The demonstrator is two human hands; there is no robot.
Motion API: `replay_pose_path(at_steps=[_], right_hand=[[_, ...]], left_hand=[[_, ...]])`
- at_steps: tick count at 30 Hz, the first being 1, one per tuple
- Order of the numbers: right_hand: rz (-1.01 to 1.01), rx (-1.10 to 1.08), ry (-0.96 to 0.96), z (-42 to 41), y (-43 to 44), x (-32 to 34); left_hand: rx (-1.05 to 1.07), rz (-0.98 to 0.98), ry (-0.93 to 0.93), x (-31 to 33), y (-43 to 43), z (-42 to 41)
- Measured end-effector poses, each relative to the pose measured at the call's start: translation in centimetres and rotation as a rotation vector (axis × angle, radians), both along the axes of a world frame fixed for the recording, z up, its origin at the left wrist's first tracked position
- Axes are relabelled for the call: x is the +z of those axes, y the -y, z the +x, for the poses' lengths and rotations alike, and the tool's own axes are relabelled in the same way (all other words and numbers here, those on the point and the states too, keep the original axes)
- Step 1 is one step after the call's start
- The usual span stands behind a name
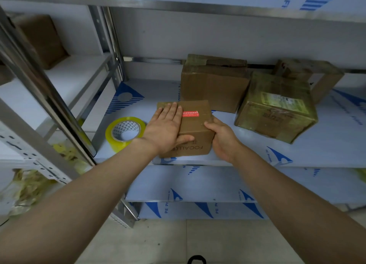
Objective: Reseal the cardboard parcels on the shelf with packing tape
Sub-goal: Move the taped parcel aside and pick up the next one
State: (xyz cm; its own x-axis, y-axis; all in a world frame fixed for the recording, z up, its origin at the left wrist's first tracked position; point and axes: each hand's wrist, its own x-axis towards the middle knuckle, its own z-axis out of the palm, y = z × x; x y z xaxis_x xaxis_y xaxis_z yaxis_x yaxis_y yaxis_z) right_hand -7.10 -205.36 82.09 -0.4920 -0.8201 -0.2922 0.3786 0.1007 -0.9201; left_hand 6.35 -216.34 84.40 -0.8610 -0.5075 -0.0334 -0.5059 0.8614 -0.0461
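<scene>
One small parcel (198, 125) sits at the shelf (316, 145) edge beneath the flat, straight-fingered left grip (166, 129); the right grip (223, 141) curls round its side. Tape roll (124, 132) lies just left of the left grip.

Brown box (196, 129) with a red label (190, 113) under the left grip (164, 129). Left of that grip is yellow tape (116, 143), its core white with grey triangles. The shelf (326, 145) is pale with blue striped logos.

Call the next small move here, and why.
Probably the left hand lifts off the box and takes the tape roll: it lies flat on top, the right hand grips the box's side, and the roll sits untouched just left.
</scene>
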Motion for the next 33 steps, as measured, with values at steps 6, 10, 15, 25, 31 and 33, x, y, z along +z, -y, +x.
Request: replay_pose_path(at_steps=[6, 10, 15, 25, 31, 33], right_hand=[[0.017, -0.052, -0.073, -0.1, 0.2, 0.0], [0.031, -0.07, -0.089, 0.1, 0.3, 0.0], [0.055, -0.083, -0.056, 0.2, 0.2, 0.3], [-0.022, -0.17, 0.172, 0.7, -0.5, 1.7], [0.018, -0.48, 0.186, 1.2, -0.9, -0.4], [0.091, -0.561, 0.142, 1.5, -0.9, -1.5]], left_hand=[[0.004, -0.005, 0.005, -0.1, -0.2, -0.1], [0.009, 0.007, 0.012, -0.1, -0.3, -0.1], [0.012, 0.03, 0.004, 0.1, -0.4, 0.0], [0.062, 0.4, -0.159, 1.1, 0.3, 0.6], [0.484, 0.798, -0.938, 0.4, 1.9, 3.4], [0.6, 0.634, -0.807, -1.0, 3.4, 5.1]])
